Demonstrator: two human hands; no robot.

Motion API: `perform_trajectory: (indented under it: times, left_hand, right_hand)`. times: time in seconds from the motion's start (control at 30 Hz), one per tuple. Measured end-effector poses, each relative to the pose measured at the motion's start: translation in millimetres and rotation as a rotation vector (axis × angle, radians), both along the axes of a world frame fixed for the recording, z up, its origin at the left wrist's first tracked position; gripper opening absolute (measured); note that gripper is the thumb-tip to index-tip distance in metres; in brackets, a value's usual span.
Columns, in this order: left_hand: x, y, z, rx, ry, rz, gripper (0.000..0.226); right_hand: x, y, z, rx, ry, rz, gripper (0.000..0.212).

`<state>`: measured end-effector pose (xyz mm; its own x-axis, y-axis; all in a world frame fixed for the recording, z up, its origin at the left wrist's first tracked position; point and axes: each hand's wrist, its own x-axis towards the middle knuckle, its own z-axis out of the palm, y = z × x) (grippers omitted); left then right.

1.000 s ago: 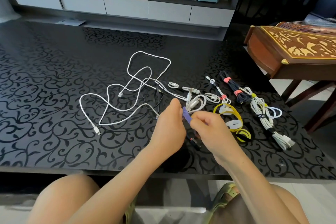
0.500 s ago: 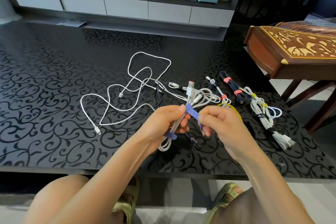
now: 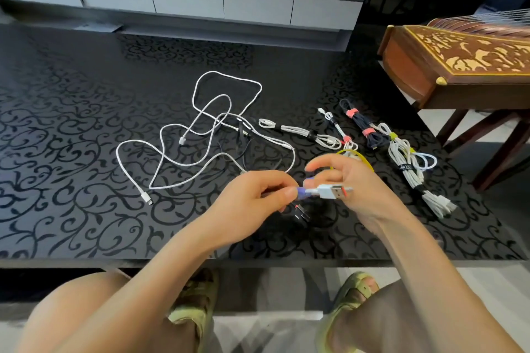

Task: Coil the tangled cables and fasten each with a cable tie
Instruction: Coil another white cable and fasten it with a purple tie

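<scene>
My left hand (image 3: pixel 258 195) grips a coiled white cable (image 3: pixel 329 190) low over the black table (image 3: pixel 86 209); its USB plug points right. A purple cable tie (image 3: pixel 301 191) is wrapped round the coil beside my left thumb. My right hand (image 3: pixel 358 183) is behind the plug with its fingers spread, and its fingertips pinch the tie's free end. A long tangled white cable (image 3: pixel 200 129) and a thin black cable (image 3: pixel 243 149) lie loose left of my hands.
Tied bundles lie to the right: a white one (image 3: pixel 301 133), a small white one (image 3: pixel 334 125), a dark blue one (image 3: pixel 364 126), a thick white one (image 3: pixel 407 163). Yellow ties (image 3: pixel 365 162) lie behind my right hand. A wooden instrument (image 3: pixel 459 66) stands at the far right.
The coil has turned from pointing away to lying sideways, plug to the right. The purple tie now sits round it, and my right hand's fingers have spread.
</scene>
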<state>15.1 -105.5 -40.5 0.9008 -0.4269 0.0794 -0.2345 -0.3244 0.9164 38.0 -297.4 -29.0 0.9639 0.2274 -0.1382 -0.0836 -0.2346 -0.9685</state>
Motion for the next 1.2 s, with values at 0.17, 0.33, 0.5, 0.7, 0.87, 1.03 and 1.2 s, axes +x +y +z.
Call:
perform_trajectory:
  times: [0.17,0.33,0.5,0.7,0.87,1.03,1.2]
  left_hand:
    - [-5,6,-2,0.223,-0.361,-0.002,0.022]
    - [-6,1,-23,0.592,-0.721,-0.021,0.033]
    - [-7,-9,-21,0.482,-0.365,0.138,0.034]
    - [-2,-8,-12,-0.037,0.305,0.217,0.028]
    - [-3,-4,3,-0.159,0.469,0.134,0.029]
    - [-1,-6,8,-0.211,0.577,0.123,0.028]
    - [8,-3,6,-0.222,0.464,0.24,0.034]
  right_hand:
    - [2,6,1,0.093,-0.026,0.024,0.041]
    - [-4,21,-9,-0.377,-0.417,-0.027,0.055]
    - [-15,26,-7,-0.356,-0.678,-0.072,0.058]
    - [-21,27,-9,-0.352,-0.783,0.005,0.056]
    - [-18,20,-9,-0.497,-1.006,0.044,0.044]
    - [-18,17,-5,-0.646,-1.292,0.052,0.038]
    - [-24,11,-2,-0.652,-1.511,-0.006,0.036]
